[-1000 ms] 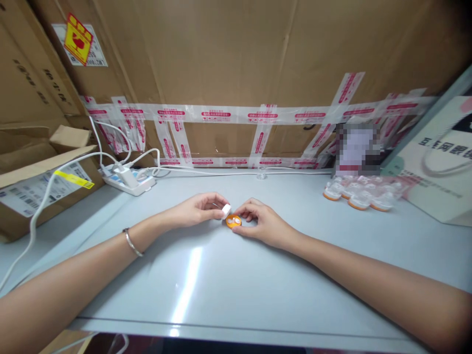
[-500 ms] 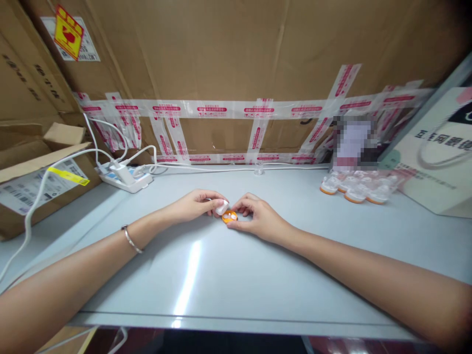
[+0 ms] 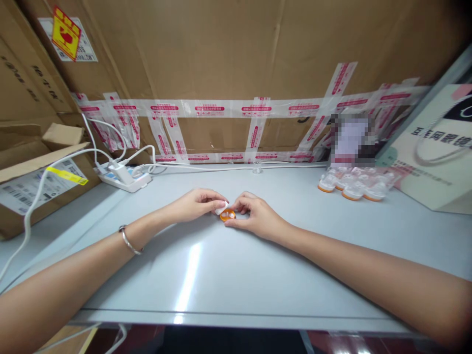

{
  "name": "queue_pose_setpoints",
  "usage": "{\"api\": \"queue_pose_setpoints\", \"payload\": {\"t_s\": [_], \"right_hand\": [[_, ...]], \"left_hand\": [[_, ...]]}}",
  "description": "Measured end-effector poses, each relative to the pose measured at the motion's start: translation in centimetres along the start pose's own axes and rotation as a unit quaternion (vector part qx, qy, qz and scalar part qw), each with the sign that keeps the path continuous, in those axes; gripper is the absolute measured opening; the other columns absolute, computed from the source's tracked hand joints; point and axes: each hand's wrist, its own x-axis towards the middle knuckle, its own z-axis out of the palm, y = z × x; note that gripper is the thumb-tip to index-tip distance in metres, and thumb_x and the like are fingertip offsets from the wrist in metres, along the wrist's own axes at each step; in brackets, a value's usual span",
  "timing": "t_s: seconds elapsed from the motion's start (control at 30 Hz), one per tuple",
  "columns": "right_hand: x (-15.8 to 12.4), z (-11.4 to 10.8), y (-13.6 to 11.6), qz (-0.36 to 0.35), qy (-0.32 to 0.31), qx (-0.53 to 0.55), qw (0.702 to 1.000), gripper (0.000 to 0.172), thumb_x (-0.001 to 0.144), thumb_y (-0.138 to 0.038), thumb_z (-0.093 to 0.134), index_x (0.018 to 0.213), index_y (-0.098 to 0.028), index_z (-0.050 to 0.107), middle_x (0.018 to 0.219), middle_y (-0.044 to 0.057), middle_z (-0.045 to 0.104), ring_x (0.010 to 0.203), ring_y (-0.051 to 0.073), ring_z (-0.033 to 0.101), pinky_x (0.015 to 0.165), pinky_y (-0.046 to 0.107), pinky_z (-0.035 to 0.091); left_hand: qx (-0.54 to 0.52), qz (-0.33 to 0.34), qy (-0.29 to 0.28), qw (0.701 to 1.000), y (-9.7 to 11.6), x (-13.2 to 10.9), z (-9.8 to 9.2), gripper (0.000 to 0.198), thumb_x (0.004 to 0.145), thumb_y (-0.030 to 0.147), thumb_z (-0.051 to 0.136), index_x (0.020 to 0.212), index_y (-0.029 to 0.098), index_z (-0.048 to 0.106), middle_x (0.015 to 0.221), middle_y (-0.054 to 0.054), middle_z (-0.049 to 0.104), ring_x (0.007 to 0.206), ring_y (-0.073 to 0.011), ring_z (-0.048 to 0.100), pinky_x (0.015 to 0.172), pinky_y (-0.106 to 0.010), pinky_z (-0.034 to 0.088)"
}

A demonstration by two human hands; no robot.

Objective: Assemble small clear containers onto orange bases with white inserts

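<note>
My right hand (image 3: 257, 215) is closed on a small orange case (image 3: 223, 218), its thumb at the near edge and curled fingers at the far side. Several small whitish pieces sit inside the case, too small to name. My left hand (image 3: 202, 204) pinches a small white lid-like piece (image 3: 220, 210) between thumb and fingers. That piece is tilted over the far left side of the case; whether the two touch, I cannot tell. The fingertips of my left hand are partly hidden behind it.
Several clear plastic packs with orange bases (image 3: 352, 189) stand at the back right beside a printed bag (image 3: 431, 162). A white power strip (image 3: 127, 179) with cables lies at the back left, near an open cardboard box (image 3: 47, 187). A large taped carton (image 3: 206, 59) walls off the back.
The white piece in my left hand has tipped and now shows a narrower side. The whole view has shifted slightly; my right hand keeps its hold on the orange case.
</note>
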Motion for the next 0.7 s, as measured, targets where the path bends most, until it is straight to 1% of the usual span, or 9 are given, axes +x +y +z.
{"api": "queue_pose_setpoints", "payload": {"t_s": [0.17, 0.27, 0.4, 0.53, 0.6, 0.7], "right_hand": [[0.0, 0.0, 0.1, -0.007, 0.002, -0.008, 1.000, 0.020, 0.064, -0.031, 0.072, 0.075, -0.017, 0.062, 0.079, 0.001, 0.053, 0.069, 0.012, 0.050, 0.066, 0.026, 0.043], [0.0, 0.0, 0.1, -0.009, 0.002, -0.013, 1.000, 0.021, 0.063, -0.031, 0.072, 0.074, -0.017, 0.061, 0.079, 0.000, 0.053, 0.069, 0.012, 0.050, 0.065, 0.026, 0.042], [0.0, 0.1, 0.0, -0.009, -0.001, -0.011, 1.000, 0.021, 0.063, -0.031, 0.072, 0.073, -0.017, 0.060, 0.078, 0.000, 0.053, 0.068, 0.012, 0.049, 0.065, 0.025, 0.042], [0.0, 0.1, 0.0, -0.010, 0.003, -0.009, 1.000, 0.020, 0.064, -0.032, 0.072, 0.073, -0.018, 0.061, 0.078, 0.000, 0.052, 0.069, 0.012, 0.050, 0.065, 0.026, 0.042], [0.0, 0.1, 0.0, -0.012, 0.002, -0.010, 1.000, 0.020, 0.064, -0.033, 0.071, 0.072, -0.018, 0.061, 0.078, 0.000, 0.052, 0.070, 0.012, 0.050, 0.065, 0.026, 0.042], [0.0, 0.2, 0.1, -0.016, 0.002, -0.009, 1.000, 0.021, 0.065, -0.035, 0.071, 0.071, -0.018, 0.061, 0.077, 0.000, 0.052, 0.069, 0.012, 0.050, 0.065, 0.026, 0.042]], "left_hand": [[-0.029, -0.001, 0.004, 1.000, -0.1, 0.0, 0.2, 0.033, 0.081, 0.039, 0.052, 0.097, 0.014, 0.065, 0.082, -0.004, 0.065, 0.069, -0.0117, 0.054, 0.064, -0.022, 0.045], [-0.033, 0.003, 0.004, 0.999, -0.2, 0.0, 0.4, 0.032, 0.082, 0.038, 0.051, 0.099, 0.014, 0.065, 0.085, -0.004, 0.066, 0.071, -0.0119, 0.055, 0.066, -0.022, 0.045], [0.024, 0.021, 0.013, 0.999, 0.1, 0.0, 0.6, 0.033, 0.081, 0.039, 0.054, 0.098, 0.014, 0.066, 0.087, -0.005, 0.066, 0.076, -0.0141, 0.057, 0.067, -0.023, 0.043], [0.084, 0.032, 0.036, 0.995, 0.5, -0.2, 0.6, 0.035, 0.081, 0.043, 0.052, 0.098, 0.015, 0.067, 0.084, -0.005, 0.064, 0.073, -0.0145, 0.056, 0.065, -0.023, 0.042], [0.113, 0.038, 0.051, 0.992, 0.8, -0.3, 0.7, 0.034, 0.081, 0.042, 0.053, 0.098, 0.016, 0.068, 0.085, -0.005, 0.064, 0.073, -0.0144, 0.056, 0.066, -0.023, 0.042], [0.145, 0.051, 0.056, 0.987, 1.0, -0.5, 0.7, 0.031, 0.081, 0.041, 0.054, 0.096, 0.019, 0.069, 0.084, -0.005, 0.062, 0.072, -0.0138, 0.056, 0.068, -0.023, 0.042]]}}
